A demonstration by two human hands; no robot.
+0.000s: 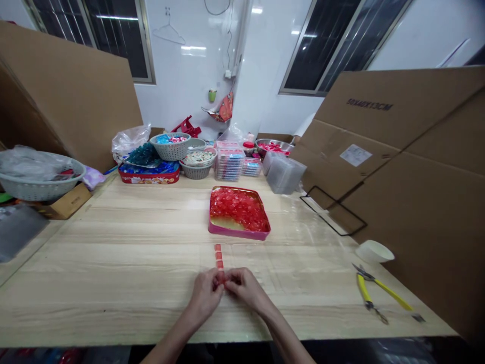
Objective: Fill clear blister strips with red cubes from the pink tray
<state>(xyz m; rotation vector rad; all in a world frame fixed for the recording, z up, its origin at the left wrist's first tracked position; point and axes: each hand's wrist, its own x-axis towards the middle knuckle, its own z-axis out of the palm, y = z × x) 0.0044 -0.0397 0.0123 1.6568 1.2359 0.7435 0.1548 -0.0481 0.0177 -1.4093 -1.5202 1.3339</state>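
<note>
My left hand [206, 294] and my right hand [246, 289] meet at the middle of the wooden table [113, 283], fingertips together. Between them they pinch a small red piece [221, 277]. It is mostly hidden by my fingers. A short line of small red square pieces [218, 256] runs away from my fingertips across the tabletop. I cannot tell if these pieces are joined by a thread. Beyond them stands a pink-rimmed metal tray [239, 212] heaped with shiny red pieces.
Yellow-handled pliers [366, 293] and a second yellow-handled tool [394, 296] lie at the right, near a white bowl [374, 251]. Plastic baskets [170, 146] and stacked clear boxes [229, 162] stand along the back. Large cardboard sheets [401, 167] rise at the right.
</note>
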